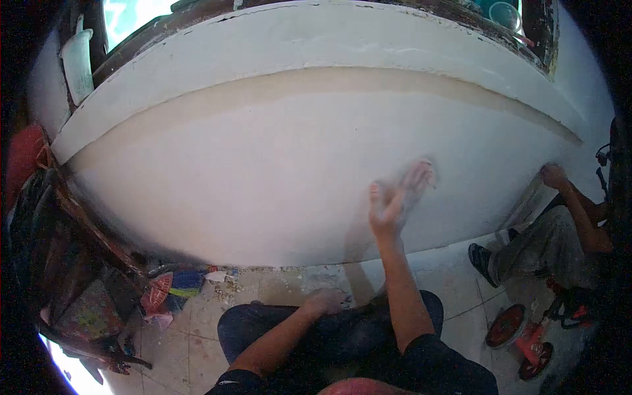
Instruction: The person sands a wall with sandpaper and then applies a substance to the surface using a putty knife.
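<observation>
My right hand (399, 197) is raised against the white wall (250, 171), its thumb held apart from the stretched fingers. Motion smears those fingertips, and a shadow falls on the wall beside the hand. Lower down, my left hand (324, 302) lies low over my dark trousers (263, 326), close to the foot of the wall. Its fingers are small and blurred, and I cannot tell whether they hold anything.
A white ledge (316, 39) juts out above the wall. On the right sit another person (546, 243) and a red wheeled object (528, 342). At left are a cluttered chair (85, 309) and scraps (178, 289) on the tiled floor (171, 345).
</observation>
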`<state>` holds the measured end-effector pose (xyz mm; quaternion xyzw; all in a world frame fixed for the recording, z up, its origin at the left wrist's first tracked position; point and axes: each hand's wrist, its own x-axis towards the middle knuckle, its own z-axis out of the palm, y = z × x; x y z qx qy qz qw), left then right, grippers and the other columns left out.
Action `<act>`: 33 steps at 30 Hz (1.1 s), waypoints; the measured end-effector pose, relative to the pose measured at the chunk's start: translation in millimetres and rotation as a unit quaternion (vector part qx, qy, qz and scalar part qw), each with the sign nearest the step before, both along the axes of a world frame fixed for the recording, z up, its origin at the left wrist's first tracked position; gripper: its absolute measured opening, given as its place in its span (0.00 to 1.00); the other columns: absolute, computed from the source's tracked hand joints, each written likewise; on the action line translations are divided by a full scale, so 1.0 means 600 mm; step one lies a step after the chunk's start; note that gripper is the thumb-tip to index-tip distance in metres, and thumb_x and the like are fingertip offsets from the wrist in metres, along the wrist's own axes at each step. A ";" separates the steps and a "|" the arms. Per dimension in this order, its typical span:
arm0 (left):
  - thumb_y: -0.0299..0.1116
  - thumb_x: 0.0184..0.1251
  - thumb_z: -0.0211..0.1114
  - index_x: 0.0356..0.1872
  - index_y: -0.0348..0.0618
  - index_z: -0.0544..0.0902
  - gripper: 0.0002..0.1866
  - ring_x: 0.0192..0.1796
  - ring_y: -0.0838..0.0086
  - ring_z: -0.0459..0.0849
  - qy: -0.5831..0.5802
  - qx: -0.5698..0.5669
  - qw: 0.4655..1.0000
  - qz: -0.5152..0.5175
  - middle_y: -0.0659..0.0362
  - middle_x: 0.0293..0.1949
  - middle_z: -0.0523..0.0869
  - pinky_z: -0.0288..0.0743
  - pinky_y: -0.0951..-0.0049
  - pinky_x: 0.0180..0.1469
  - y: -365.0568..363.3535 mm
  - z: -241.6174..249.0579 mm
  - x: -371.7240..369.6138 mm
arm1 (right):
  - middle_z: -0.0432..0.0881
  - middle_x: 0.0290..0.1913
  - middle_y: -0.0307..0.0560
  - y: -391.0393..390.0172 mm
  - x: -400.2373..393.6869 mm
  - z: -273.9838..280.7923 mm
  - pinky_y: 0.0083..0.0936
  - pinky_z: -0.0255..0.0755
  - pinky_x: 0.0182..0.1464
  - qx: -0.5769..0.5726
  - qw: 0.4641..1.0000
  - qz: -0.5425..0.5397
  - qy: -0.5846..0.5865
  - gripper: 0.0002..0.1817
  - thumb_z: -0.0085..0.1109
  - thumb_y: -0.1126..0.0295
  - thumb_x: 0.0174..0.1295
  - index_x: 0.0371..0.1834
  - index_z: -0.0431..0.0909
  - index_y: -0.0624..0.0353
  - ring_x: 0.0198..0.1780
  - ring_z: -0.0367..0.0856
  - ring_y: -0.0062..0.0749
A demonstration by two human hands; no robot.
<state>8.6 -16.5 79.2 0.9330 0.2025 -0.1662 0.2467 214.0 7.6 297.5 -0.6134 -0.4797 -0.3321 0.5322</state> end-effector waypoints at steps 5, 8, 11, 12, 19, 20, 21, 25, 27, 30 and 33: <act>0.39 0.75 0.57 0.60 0.40 0.83 0.20 0.60 0.47 0.87 0.039 0.031 0.997 -0.060 0.43 0.58 0.87 0.81 0.48 0.60 0.015 -0.077 0.022 | 0.43 0.87 0.66 -0.021 -0.054 -0.079 0.67 0.31 0.82 -0.050 0.996 0.072 -0.030 0.54 0.64 0.46 0.67 0.86 0.47 0.67 0.86 0.33 0.72; 0.39 0.73 0.59 0.59 0.41 0.84 0.20 0.59 0.47 0.87 0.012 -0.019 1.000 0.000 0.43 0.58 0.87 0.81 0.48 0.60 -0.005 0.002 0.008 | 0.42 0.87 0.65 -0.007 -0.118 -0.049 0.69 0.31 0.81 -0.171 0.979 0.107 -0.022 0.56 0.67 0.45 0.65 0.86 0.48 0.65 0.86 0.32 0.73; 0.39 0.72 0.60 0.58 0.40 0.84 0.20 0.59 0.48 0.87 -0.011 -0.006 1.000 0.015 0.43 0.57 0.88 0.81 0.47 0.60 -0.005 0.033 -0.017 | 0.41 0.87 0.64 -0.004 -0.093 0.011 0.69 0.31 0.81 -0.132 0.985 0.096 -0.049 0.55 0.67 0.46 0.66 0.86 0.48 0.64 0.86 0.32 0.73; 0.39 0.72 0.60 0.58 0.40 0.84 0.20 0.59 0.48 0.87 -0.019 -0.004 1.000 0.021 0.43 0.56 0.88 0.82 0.47 0.59 -0.006 0.037 -0.023 | 0.42 0.87 0.65 -0.002 -0.067 0.014 0.67 0.30 0.82 -0.102 0.992 0.052 -0.043 0.55 0.64 0.43 0.66 0.86 0.48 0.65 0.86 0.33 0.71; 0.39 0.69 0.63 0.54 0.37 0.86 0.19 0.57 0.48 0.89 -0.021 0.031 0.999 -0.018 0.44 0.53 0.90 0.83 0.49 0.57 0.004 -0.044 -0.003 | 0.42 0.87 0.68 -0.020 0.029 -0.040 0.62 0.27 0.83 0.044 0.997 0.031 0.053 0.53 0.64 0.51 0.70 0.86 0.42 0.66 0.87 0.31 0.66; 0.39 0.69 0.63 0.54 0.37 0.86 0.19 0.57 0.48 0.89 -0.021 0.031 0.999 -0.020 0.44 0.53 0.90 0.83 0.49 0.57 0.008 -0.070 0.001 | 0.42 0.86 0.69 -0.012 0.010 -0.067 0.63 0.26 0.83 0.028 0.998 0.051 0.037 0.54 0.64 0.51 0.69 0.86 0.42 0.67 0.87 0.31 0.67; 0.40 0.70 0.63 0.53 0.37 0.86 0.19 0.56 0.48 0.89 -0.026 0.033 0.999 -0.017 0.44 0.53 0.90 0.83 0.49 0.57 0.015 -0.124 0.004 | 0.42 0.86 0.69 -0.014 -0.012 -0.061 0.64 0.27 0.83 -0.016 0.997 0.031 -0.070 0.55 0.64 0.49 0.68 0.86 0.43 0.68 0.87 0.31 0.68; 0.43 0.72 0.61 0.53 0.38 0.86 0.20 0.53 0.49 0.90 -0.058 0.039 0.997 -0.031 0.45 0.52 0.90 0.83 0.49 0.56 0.000 -0.035 -0.005 | 0.43 0.86 0.69 -0.007 -0.100 0.000 0.66 0.28 0.82 -0.150 0.985 0.079 -0.028 0.57 0.65 0.45 0.66 0.86 0.44 0.67 0.86 0.32 0.69; 0.44 0.72 0.61 0.54 0.39 0.86 0.20 0.53 0.48 0.89 -0.092 0.018 0.995 -0.042 0.45 0.52 0.90 0.83 0.49 0.56 0.013 -0.102 -0.003 | 0.44 0.87 0.66 -0.005 -0.076 0.027 0.67 0.29 0.82 -0.115 0.991 0.060 -0.046 0.56 0.63 0.42 0.67 0.86 0.44 0.65 0.86 0.33 0.71; 0.44 0.72 0.61 0.56 0.40 0.85 0.21 0.53 0.47 0.89 -0.087 0.017 0.995 -0.041 0.45 0.54 0.89 0.83 0.49 0.56 0.010 -0.087 -0.007 | 0.44 0.87 0.65 -0.014 0.003 0.042 0.66 0.32 0.82 -0.011 0.999 -0.005 -0.046 0.55 0.61 0.42 0.69 0.86 0.43 0.65 0.86 0.35 0.70; 0.45 0.71 0.61 0.57 0.41 0.85 0.21 0.54 0.47 0.89 -0.044 0.030 0.998 -0.044 0.45 0.55 0.89 0.83 0.50 0.58 0.012 -0.045 -0.007 | 0.43 0.87 0.67 -0.036 0.072 0.020 0.65 0.33 0.82 0.030 0.997 -0.041 0.058 0.53 0.62 0.46 0.71 0.86 0.43 0.66 0.86 0.35 0.68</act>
